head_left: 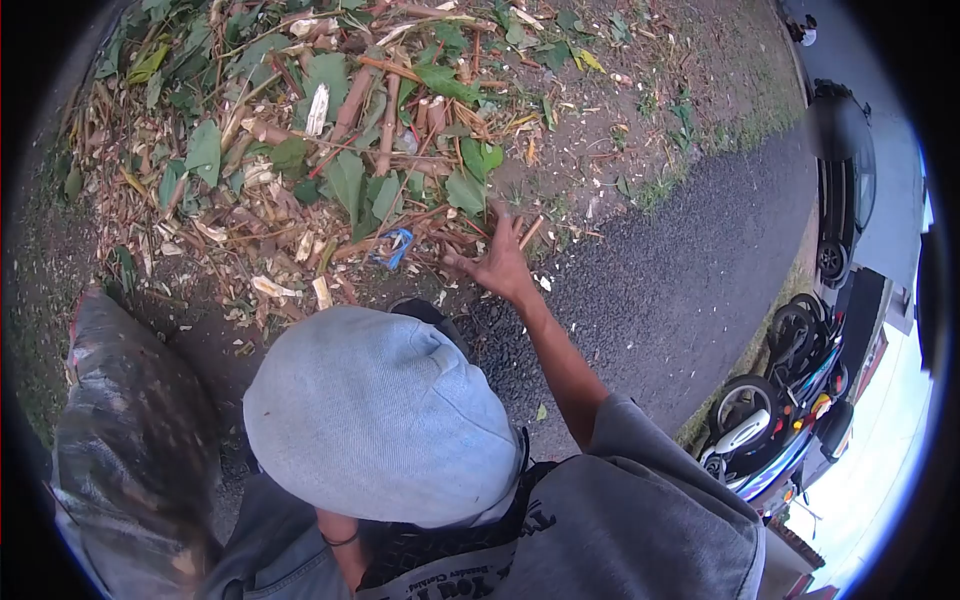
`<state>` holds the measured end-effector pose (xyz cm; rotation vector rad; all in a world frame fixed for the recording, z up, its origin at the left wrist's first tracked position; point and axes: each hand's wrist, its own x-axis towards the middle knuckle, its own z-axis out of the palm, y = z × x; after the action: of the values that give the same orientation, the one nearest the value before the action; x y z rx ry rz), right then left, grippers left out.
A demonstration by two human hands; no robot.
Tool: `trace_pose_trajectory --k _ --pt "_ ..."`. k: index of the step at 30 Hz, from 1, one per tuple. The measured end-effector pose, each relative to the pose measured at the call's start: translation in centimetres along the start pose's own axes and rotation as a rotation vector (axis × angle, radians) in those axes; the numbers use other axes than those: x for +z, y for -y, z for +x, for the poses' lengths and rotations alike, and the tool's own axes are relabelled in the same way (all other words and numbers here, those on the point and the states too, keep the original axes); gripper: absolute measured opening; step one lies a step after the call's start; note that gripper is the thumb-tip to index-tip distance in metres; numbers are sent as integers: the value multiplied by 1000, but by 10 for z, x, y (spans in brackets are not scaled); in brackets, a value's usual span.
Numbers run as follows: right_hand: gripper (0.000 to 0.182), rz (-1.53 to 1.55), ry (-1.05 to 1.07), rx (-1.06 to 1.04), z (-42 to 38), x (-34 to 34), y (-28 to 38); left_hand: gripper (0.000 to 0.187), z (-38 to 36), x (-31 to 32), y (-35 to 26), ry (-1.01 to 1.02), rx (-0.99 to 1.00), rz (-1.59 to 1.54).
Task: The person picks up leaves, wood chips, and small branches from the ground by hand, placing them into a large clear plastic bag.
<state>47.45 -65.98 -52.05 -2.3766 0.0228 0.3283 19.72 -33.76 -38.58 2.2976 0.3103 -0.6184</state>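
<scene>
Fingers apart, my right hand (497,264) is over the near right edge of a pile of cut stems, leaves and wood chips (300,150). Nothing shows gripped in it; a short thin stick (532,232) lies by its fingertips. A scrap of blue plastic (395,248) is on the debris left of the hand. My left forearm (343,545), with a dark band at the wrist, shows below a pale blue cloth hat (380,415). The hat fills the lower middle and my left hand is hidden, so its fingers cannot be seen.
A large, shiny dark sack (130,440) stands at the lower left. Gravelly asphalt (680,270) runs along the right of the debris. Farther right are parked motorcycles (780,400) and a dark car (845,180). A distant person (808,32) is at the upper right.
</scene>
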Motion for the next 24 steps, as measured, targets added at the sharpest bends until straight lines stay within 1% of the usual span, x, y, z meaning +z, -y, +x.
trace_pose_trajectory --k 1,2,3,5,6,7,9,10,12,13,15,16,17,19,20,21,23,24 --pt "103 73 83 45 -6 0 3 69 2 0 -1 -5 -1 -5" --pt "101 148 116 110 -11 -3 12 69 2 2 -2 -7 -7 -7" --pt "101 149 119 105 -14 -4 9 70 4 3 -2 -11 -7 -7" --pt "104 -325 -35 -76 -18 -4 -1 71 6 5 -3 -15 -12 -11" --pt "109 -376 -80 -64 -16 -13 20 72 6 5 -3 -15 -14 -11" --pt "109 -374 -77 -62 -12 -17 32 72 7 6 -3 -16 -18 -8" --pt "123 -535 64 -176 2 -14 46 73 8 6 -3 -14 -23 -8" --pt "123 -534 64 -168 10 -5 46 74 9 6 -3 -15 -22 -5" --pt "132 -612 305 -250 30 12 44 75 9 6 -3 -14 -20 -3" --pt "132 -612 300 -253 39 12 42 76 9 6 -3 -17 -21 -4" --pt "138 -606 399 -230 51 16 40 77 9 5 -4 -24 -26 -4" --pt "139 -518 365 -230 53 16 37 77 9 4 -4 -30 -30 -8" --pt "139 -515 370 -241 53 17 35 78 8 3 -5 -36 -38 -11" --pt "140 -499 404 -144 52 20 32 79 11 3 -7 -47 -40 -22" --pt "139 -616 438 -176 44 18 37 80 13 4 -7 -52 -42 -25" --pt "139 -615 439 -183 36 15 42 80 14 3 -9 -55 -45 -28" --pt "132 -788 557 -227 21 9 47 82 17 4 -11 -65 -44 -45" --pt "124 -804 532 -271 14 11 38 82 20 4 -11 -73 -50 -54"
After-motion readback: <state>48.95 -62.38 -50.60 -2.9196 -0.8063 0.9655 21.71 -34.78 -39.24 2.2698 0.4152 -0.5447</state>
